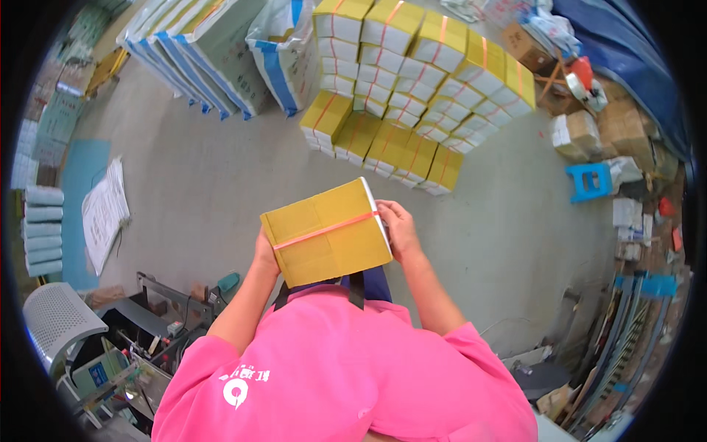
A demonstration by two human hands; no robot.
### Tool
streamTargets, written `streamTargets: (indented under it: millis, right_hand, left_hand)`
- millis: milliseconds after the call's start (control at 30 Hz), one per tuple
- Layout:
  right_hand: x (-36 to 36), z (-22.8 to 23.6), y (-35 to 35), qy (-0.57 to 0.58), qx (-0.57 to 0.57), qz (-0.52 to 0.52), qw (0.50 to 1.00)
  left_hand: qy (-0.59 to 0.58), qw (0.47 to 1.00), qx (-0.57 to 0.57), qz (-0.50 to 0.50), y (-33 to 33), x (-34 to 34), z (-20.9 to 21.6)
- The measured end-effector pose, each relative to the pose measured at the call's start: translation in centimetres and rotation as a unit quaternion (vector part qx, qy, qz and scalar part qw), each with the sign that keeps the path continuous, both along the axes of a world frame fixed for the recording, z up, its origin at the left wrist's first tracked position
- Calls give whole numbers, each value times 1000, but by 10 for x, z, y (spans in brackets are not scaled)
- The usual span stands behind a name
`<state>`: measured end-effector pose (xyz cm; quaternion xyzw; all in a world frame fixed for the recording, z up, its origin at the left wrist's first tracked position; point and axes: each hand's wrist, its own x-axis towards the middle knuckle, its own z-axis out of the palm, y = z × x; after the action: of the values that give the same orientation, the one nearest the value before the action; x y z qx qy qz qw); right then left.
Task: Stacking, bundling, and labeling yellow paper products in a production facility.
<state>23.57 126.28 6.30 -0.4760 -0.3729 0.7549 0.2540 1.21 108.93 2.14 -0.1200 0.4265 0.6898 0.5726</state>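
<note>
Between my two hands is a strapped bundle [331, 254] with a yellow-brown cardboard top, a white side and a pinkish-red strap across its middle. My left hand [266, 250] grips its left end, the fingers mostly hidden beneath it. At the right end my right hand [398, 227] is closed on the white side, close to where the strap goes over the edge. The bundle is held tilted in front of my body. Ahead on the floor stand stacked bundles [401, 147] of the same look, in several rows, with taller stacks behind a lower front row.
Large white-and-blue sacks [221, 59] stand at the far left. A flat white sack [104, 214] lies on the left floor. Machinery [158, 324] and a perforated metal chair [62, 324] are near left. A blue stool [589, 182] and cardboard boxes [626, 129] line the right.
</note>
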Motion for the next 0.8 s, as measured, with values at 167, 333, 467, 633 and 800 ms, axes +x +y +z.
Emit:
streamTargets:
  millis: [167,333,467,633,800]
  right_hand:
    - [-21,-77,113,-88,22,93,992]
    - [-55,-183,219,-156,-46,209,964]
    - [-75,-272,320,-152,-101,292,939]
    - [-125,-342,422,-169,-95,374,907]
    - [-171,-381,493,-137,-55,425,893]
  left_hand:
    - [-95,992,-58,50,81,3,-59]
    - [-184,968,-91,142,150,25,-165]
    - [-200,943,-106,242,226,48,-228]
    - [-235,900,-162,330,316,42,-298]
    - [-192,906,-114,359,383,15,-355]
